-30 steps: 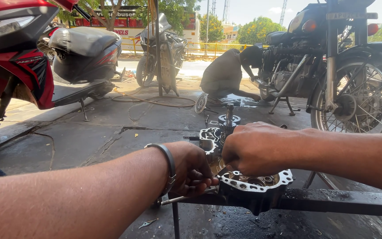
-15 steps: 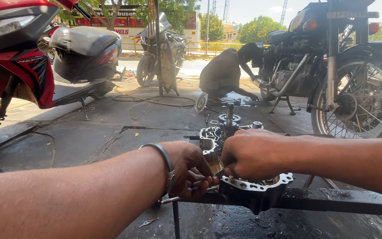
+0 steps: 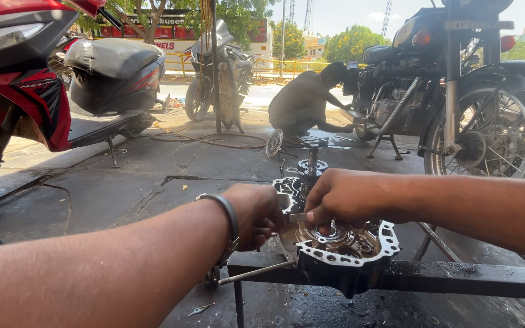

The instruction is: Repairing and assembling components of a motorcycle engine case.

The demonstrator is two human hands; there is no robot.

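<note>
A silver engine crankcase half (image 3: 377, 248), with a toothed rim and round bearing seats, rests on a dark steel stand bar (image 3: 469, 277). My right hand (image 3: 343, 197) lies over its top, fingers pinched on a small flat metal tool (image 3: 296, 217) at the case's left rim. My left hand (image 3: 255, 214), a metal bangle on the wrist, is curled against that same left edge; what it grips is hidden. A thin steel rod (image 3: 255, 273) sticks out leftward below it. Behind, a second case part with an upright shaft (image 3: 311, 167) stands.
A red scooter (image 3: 44, 91) stands at the left and a black motorcycle (image 3: 457, 103) at the right. Another person (image 3: 304, 100) crouches by that motorcycle's engine. A further motorcycle (image 3: 220, 70) is parked by a post, with a hose and a disc (image 3: 274, 143) on the wet concrete.
My right hand has edged slightly left toward my left hand over the case. My left hand has lifted a little. The crouching person has stayed in place.
</note>
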